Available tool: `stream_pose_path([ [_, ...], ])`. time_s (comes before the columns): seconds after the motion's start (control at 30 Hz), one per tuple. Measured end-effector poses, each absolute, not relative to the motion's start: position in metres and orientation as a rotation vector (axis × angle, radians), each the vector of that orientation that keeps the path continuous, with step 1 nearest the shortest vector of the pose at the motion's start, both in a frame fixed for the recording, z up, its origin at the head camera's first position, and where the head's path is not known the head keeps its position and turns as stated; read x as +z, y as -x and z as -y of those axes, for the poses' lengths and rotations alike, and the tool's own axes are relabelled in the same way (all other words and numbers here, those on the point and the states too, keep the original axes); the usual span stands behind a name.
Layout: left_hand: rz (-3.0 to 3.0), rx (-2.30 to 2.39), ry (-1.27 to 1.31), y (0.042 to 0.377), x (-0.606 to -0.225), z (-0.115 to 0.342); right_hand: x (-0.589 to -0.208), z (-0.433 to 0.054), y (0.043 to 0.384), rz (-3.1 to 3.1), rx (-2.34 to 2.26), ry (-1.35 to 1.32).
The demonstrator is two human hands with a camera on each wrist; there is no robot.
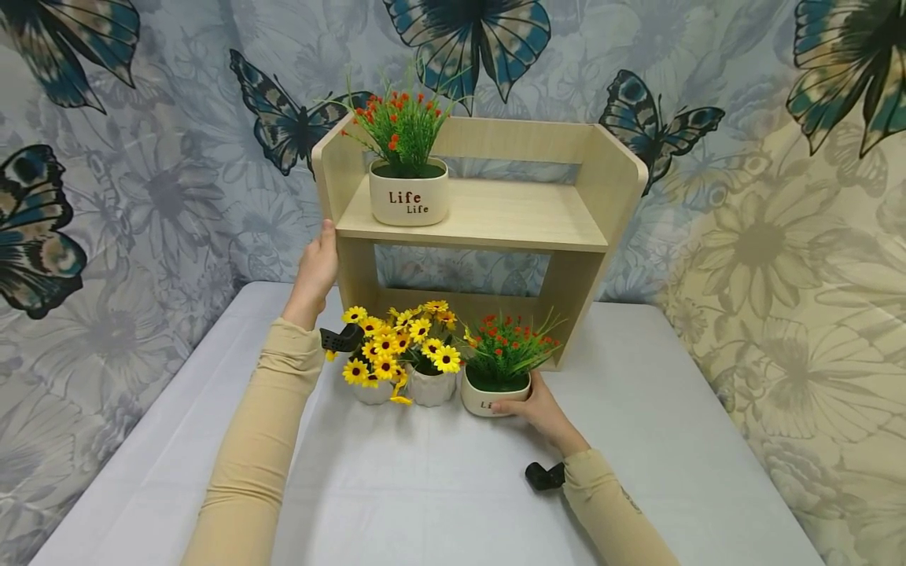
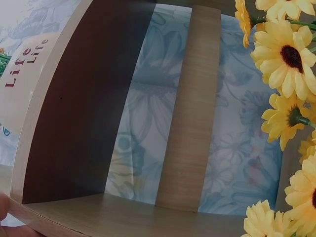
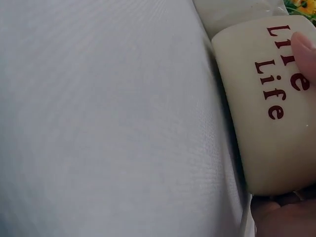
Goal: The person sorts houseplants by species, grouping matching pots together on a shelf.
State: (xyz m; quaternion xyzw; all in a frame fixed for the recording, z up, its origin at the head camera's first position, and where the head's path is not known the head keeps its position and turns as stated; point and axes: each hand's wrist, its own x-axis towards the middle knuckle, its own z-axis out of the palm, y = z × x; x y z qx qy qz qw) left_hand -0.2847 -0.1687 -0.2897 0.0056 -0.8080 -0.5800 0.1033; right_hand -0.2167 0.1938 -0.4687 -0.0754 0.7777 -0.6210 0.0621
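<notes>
My right hand point(image 1: 541, 409) grips a cream oval flowerpot point(image 1: 476, 399), marked "Life Life" and planted with green grass and small red flowers. In the right wrist view the thumb point(image 3: 305, 57) lies over the pot's lettering and the fingers are at its end, with the pot close to the white tablecloth. My left hand point(image 1: 314, 271) touches the outer left side of a pale wooden two-tier shelf point(image 1: 495, 208); its fingers are partly hidden. Another red-flowered "Life" pot point(image 1: 409, 200) stands at the left of the upper board. Two white pots point(image 1: 432, 387) of yellow daisies point(image 1: 385, 342) stand before the shelf.
A white cloth point(image 1: 439, 487) covers the table. Behind and on both sides hang fabric walls point(image 1: 764, 244) printed with flowers and butterflies. The shelf's lower tier point(image 2: 148, 224) has a wooden back rail point(image 2: 190, 108), and the yellow daisies overlap its front left.
</notes>
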Motion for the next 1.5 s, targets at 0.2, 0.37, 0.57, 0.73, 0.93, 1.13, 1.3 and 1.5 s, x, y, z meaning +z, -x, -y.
stream_pose_path([
  [0.2,2.378,-1.716,-0.004,0.285,-0.290,0.169,-0.482,-0.203,0.223,-2.363,-1.942,0.206],
  [0.37,2.376,-1.712,-0.005,0.286,-0.290,0.169,-0.472,-0.208,0.220,-2.373,-1.993,0.212],
  [0.57,2.375,-1.703,-0.018,0.285,-0.290,0.168,-0.452,-0.213,0.213,-2.419,-1.998,0.226],
  [0.73,2.373,-1.707,-0.023,0.286,-0.290,0.168,-0.438,-0.215,0.209,-2.440,-2.034,0.286],
  [0.93,2.371,-1.720,-0.018,0.286,-0.291,0.169,-0.421,-0.216,0.204,-2.384,-2.141,0.363],
  [1.13,2.367,-1.717,-0.013,0.285,-0.291,0.169,-0.407,-0.217,0.198,-2.364,-2.183,0.418],
  [1.3,2.368,-1.718,-0.014,0.285,-0.292,0.169,-0.397,-0.217,0.193,-2.363,-2.204,0.455],
  [1.5,2.374,-1.721,-0.011,0.285,-0.292,0.169,-0.380,-0.219,0.186,-2.387,-2.230,0.550],
])
